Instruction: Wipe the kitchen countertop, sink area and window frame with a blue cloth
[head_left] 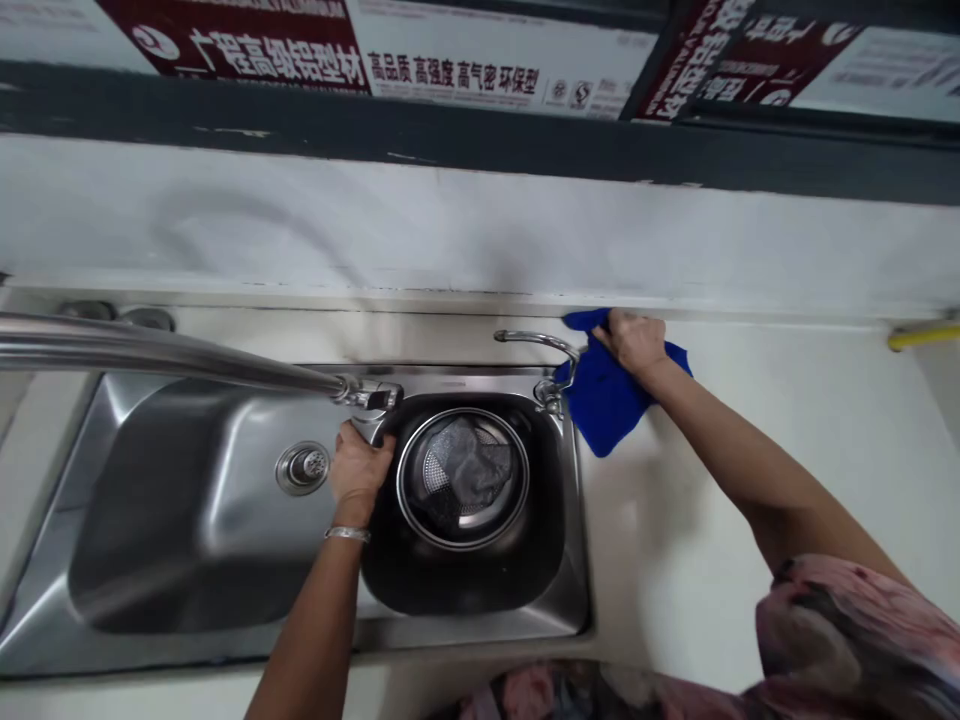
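A blue cloth (pixel 606 400) lies spread on the pale countertop (pixel 720 490), just right of the sink, and my right hand (pixel 636 345) grips its upper part near the back wall. My left hand (pixel 360 465), with a bracelet at the wrist, rests on the divider between the two basins, its fingers curled around the metal edge below the large faucet (pixel 371 394). In the right basin (pixel 465 590) sits a round metal strainer bowl (pixel 463 540) with a dark grey mesh cloth (pixel 472 465) inside.
The large faucet's thick pipe (pixel 165 350) crosses above the left basin (pixel 150 510), which has a drain (pixel 303 467). A small curved tap (pixel 544 340) stands at the sink's back right corner. A yellow pipe (pixel 926 337) shows at the far right.
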